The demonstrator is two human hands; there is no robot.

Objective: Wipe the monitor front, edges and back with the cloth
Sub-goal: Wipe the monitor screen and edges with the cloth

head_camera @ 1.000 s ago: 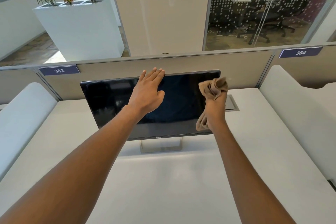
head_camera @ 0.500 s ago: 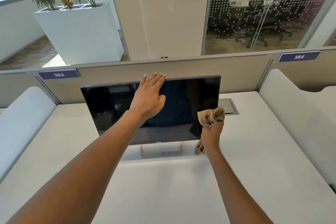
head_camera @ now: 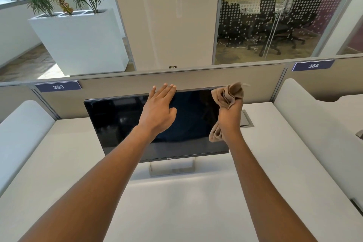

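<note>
**me:** So, my left hand (head_camera: pixel 157 112) is open and flat, fingers straight, tips at the top edge of the slim black flat-panel monitor (head_camera: pixel 121 120). I can't tell if the palm touches the glass. My right hand (head_camera: pixel 228 122) is fisted round a bunched tan cloth (head_camera: pixel 228 94) at the screen's upper right corner, and a loose tail of it hangs below my wrist.

**reply:** ok, what's likely to go sideways?

**me:** Honestly, smudges first. A bare palm on the front would leave prints where I mean to clean. Also, a hard push at that corner could twist or tip the panel on its narrow silver stand (head_camera: pixel 170 169) if my bracing hand slips. And a wadded cloth wipes with creases, so I'd guess streaks.

**reply:** what's around it?

**me:** It sits on a plain white desk (head_camera: pixel 176 202), close to a beige fabric partition (head_camera: pixel 127 82), so reaching the back looks tight. There's a grey cable hatch (head_camera: pixel 246 119) just beside its right edge. Blue plates reading 383 (head_camera: pixel 58 86) and 384 (head_camera: pixel 313 65) are on the divider. Beyond are a tall white planter box (head_camera: pixel 78 41) with palms and a dotted glass wall (head_camera: pixel 275 31) with black office chairs behind it.
</note>
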